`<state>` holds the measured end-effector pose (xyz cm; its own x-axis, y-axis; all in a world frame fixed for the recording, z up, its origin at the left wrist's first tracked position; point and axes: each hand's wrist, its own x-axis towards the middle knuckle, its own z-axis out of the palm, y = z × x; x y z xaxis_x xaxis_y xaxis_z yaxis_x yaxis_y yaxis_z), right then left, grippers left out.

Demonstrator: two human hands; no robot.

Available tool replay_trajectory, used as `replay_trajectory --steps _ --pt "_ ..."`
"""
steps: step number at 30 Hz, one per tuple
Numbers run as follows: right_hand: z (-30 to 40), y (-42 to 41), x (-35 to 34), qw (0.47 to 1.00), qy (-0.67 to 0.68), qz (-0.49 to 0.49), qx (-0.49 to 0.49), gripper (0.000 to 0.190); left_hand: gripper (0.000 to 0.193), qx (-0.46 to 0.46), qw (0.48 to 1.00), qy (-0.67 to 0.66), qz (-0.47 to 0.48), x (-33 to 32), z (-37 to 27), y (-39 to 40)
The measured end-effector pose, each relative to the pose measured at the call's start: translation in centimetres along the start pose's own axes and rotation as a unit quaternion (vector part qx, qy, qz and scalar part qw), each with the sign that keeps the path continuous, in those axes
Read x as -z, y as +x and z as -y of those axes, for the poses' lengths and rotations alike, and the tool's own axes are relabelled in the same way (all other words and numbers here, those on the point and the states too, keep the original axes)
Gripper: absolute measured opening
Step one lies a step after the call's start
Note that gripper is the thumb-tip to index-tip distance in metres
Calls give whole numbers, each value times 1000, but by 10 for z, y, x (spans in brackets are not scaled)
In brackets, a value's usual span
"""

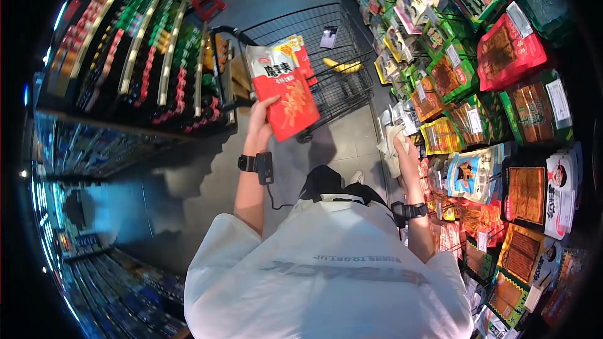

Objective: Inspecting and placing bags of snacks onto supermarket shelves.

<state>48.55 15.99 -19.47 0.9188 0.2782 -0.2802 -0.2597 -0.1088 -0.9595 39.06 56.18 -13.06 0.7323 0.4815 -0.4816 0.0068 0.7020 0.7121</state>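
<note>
My left hand (262, 121) grips the lower left edge of a red and white snack bag (285, 94), thumb on its printed front. The bag is held upright before the near end of a black wire shopping cart (325, 112). Partly hidden behind it is a yellow and red snack packet (305, 59); whether that packet rests in the cart cannot be told. My right hand (409, 157), beside the snack rack, is closed on a crumpled off-white item (392, 147), a cloth or a soft wrapper. In the cart lie yellow bananas (343, 66) and a small dark and lilac item (329, 36).
Close along my right runs a rack of hanging snack packets (461, 75) with price tags jutting out. Shelves of bottles (141, 52) stand at the left. A red plastic stool (206, 3) is beyond the cart's left side. Grey tiled floor (351, 143) lies between.
</note>
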Motion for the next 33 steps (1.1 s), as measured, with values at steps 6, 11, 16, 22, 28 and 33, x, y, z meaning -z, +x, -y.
replay_trajectory --steps 6,11,16,22,28,33 --pt "26 34 -28 994 56 -76 -61 30 23 -45 994 92 -21 7 -45 166" --pt "28 58 -63 984 37 -166 -55 28 23 15 969 227 -93 53 -51 293" --pt "45 54 -113 969 63 -221 -86 29 28 -11 920 385 -75 117 -24 381" --pt "36 33 -133 961 55 -265 -57 29 102 -14 724 633 -273 101 8 384" --pt "33 -29 -133 941 98 -321 -42 30 113 -18 673 708 -214 24 28 322" --pt "34 -129 -114 912 239 -333 -16 32 76 -267 720 638 61 10 54 327"
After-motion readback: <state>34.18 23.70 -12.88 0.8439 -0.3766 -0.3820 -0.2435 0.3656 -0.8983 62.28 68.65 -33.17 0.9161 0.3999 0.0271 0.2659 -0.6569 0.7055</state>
